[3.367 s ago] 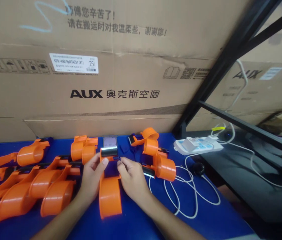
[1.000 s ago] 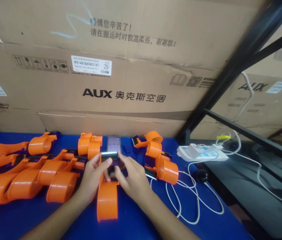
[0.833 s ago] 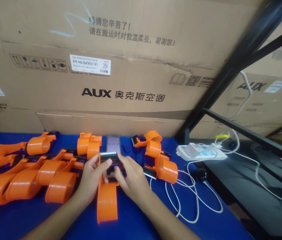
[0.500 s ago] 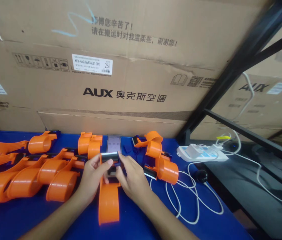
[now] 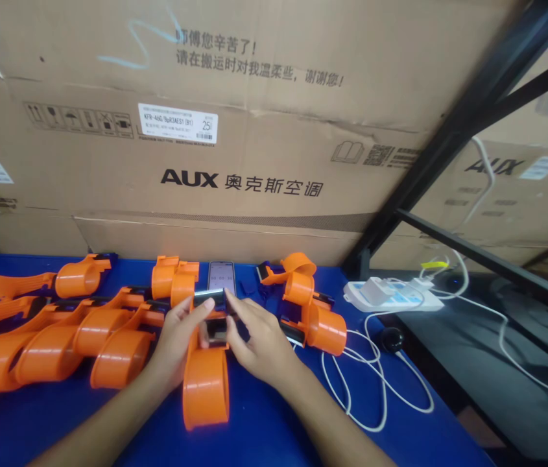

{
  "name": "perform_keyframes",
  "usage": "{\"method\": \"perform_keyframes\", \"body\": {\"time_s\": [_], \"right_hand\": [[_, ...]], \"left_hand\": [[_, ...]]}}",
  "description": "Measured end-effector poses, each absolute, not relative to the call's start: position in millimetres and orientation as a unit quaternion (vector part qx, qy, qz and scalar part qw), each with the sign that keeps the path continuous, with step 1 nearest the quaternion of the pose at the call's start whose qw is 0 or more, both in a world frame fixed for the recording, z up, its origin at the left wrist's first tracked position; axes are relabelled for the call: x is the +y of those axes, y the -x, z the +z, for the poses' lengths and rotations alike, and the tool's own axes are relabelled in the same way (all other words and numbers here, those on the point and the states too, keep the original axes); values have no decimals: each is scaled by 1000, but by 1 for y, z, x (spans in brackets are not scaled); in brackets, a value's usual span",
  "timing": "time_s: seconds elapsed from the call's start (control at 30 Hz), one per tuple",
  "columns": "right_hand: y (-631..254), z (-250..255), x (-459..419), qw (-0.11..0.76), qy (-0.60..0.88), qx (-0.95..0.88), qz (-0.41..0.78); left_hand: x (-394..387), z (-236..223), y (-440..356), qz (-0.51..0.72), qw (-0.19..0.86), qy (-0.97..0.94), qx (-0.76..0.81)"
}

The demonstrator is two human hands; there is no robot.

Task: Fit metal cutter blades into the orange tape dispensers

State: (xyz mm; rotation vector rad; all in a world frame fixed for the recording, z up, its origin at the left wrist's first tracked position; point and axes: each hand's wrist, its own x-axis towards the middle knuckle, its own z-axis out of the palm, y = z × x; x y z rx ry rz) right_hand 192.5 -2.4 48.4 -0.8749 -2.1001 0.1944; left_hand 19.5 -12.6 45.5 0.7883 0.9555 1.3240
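Note:
An orange tape dispenser point(image 5: 205, 388) with a dark front end and a pale toothed cutting strip is held up above the blue tabletop, its round drum hanging toward me. My left hand point(image 5: 181, 331) is closed on the left of the toothed end, thumb lying over the dark part. On the other side my right hand point(image 5: 257, 334) pinches the dark end with thumb and forefinger. The fingers hide part of the frame between them. Beyond my hands a phone point(image 5: 221, 275) with a timer on its screen lies on the table.
Several orange tape dispensers point(image 5: 120, 357) lie in rows at the left; more dispensers point(image 5: 326, 329) lie at the right. White cables point(image 5: 383, 389) loop along the table's right side by a power strip point(image 5: 393, 297). A large cardboard box point(image 5: 254, 149) stands behind, beside a black metal frame point(image 5: 419, 162).
The dispenser's drum has shifted slightly left and up and turned, showing more of its side. Both hands stay on its toothed end, the right fingers moving slightly.

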Motion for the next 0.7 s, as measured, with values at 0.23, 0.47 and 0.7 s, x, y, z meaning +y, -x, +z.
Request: {"method": "perform_keyframes", "body": {"time_s": [0.23, 0.47, 0.7], "right_hand": [[-188, 34, -4, 399, 372, -838, -9], [-188, 28, -5, 364, 376, -850, -58], [-186, 32, -13, 328, 403, -850, -84]], "left_hand": [[-16, 49, -23, 556, 677, -280, 392], [-18, 51, -25, 545, 684, -297, 383], [-20, 51, -25, 531, 691, -312, 377]]}}
